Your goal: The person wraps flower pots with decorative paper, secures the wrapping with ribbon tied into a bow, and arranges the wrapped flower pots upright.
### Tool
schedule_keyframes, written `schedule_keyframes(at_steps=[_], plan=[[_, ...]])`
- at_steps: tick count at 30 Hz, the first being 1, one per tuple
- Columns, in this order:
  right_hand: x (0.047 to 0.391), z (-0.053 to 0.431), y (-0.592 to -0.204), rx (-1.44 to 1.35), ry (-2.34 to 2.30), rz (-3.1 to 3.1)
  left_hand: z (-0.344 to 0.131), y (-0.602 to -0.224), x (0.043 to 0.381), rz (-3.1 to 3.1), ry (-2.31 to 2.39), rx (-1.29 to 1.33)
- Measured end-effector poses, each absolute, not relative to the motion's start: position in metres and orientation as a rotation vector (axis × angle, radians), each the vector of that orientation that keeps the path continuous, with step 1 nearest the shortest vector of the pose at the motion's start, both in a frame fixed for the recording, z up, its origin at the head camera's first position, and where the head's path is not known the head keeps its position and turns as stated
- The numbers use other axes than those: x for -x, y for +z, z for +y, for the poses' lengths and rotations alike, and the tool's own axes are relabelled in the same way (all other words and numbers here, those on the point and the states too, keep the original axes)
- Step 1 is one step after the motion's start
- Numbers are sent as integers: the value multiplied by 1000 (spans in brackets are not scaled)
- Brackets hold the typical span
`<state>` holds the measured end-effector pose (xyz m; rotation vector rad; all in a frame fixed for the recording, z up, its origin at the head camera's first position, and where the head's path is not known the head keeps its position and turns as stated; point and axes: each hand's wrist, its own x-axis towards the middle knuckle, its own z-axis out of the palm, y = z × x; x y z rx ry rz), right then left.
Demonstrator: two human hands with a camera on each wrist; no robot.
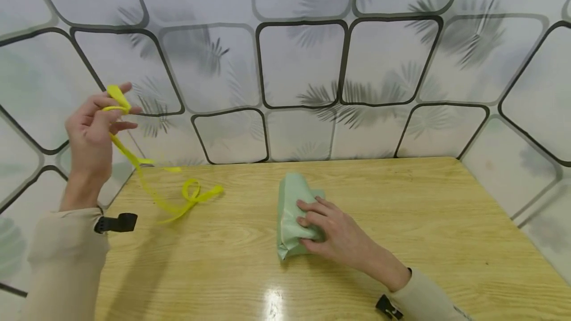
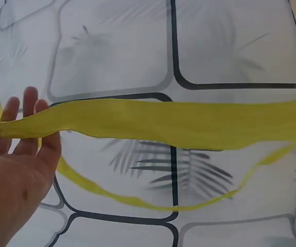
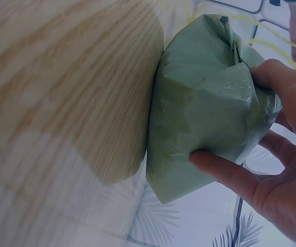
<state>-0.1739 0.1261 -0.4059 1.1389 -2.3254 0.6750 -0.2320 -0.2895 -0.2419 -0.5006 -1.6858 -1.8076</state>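
Note:
Raised at the left of the head view, my left hand (image 1: 95, 123) pinches a yellow ribbon (image 1: 142, 177) between thumb and fingers. One short end sticks up above the fingers, and the long part hangs down to a loose curl over the table. The left wrist view shows a broad length of the ribbon (image 2: 189, 123) running away from the left hand (image 2: 19, 149). Near the table's middle, my right hand (image 1: 334, 232) grips a light green wrapped package (image 1: 292, 207). In the right wrist view, thumb and fingers press into the sides of the package (image 3: 204, 103), which touches the tabletop.
The wood-patterned table (image 1: 437, 232) extends on both sides of the package. Behind it and at both sides hangs a pale sheet (image 1: 303, 63) with dark outlines and leaf prints. A black strap (image 1: 116, 223) sits at the left wrist, another black strap (image 1: 389, 307) at the right.

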Motion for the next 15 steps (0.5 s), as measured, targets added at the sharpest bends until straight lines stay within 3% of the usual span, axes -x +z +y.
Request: schedule_keyframes(at_steps=[4,9,12,15], plan=[[173,125,-405,-1133,683,-2333,-283,-257,227,-2170,-1661,579],[174,126,-404,-1130,687,-2352,-245,-283,221,-2670,-1321,865],[174,126,-405,-1128,694,-2350,-226,-299,218,-2880,-1352,1093],[175,125,-405,-1130,695,-2348,-224,-314,216,-3165,-1479,1163]])
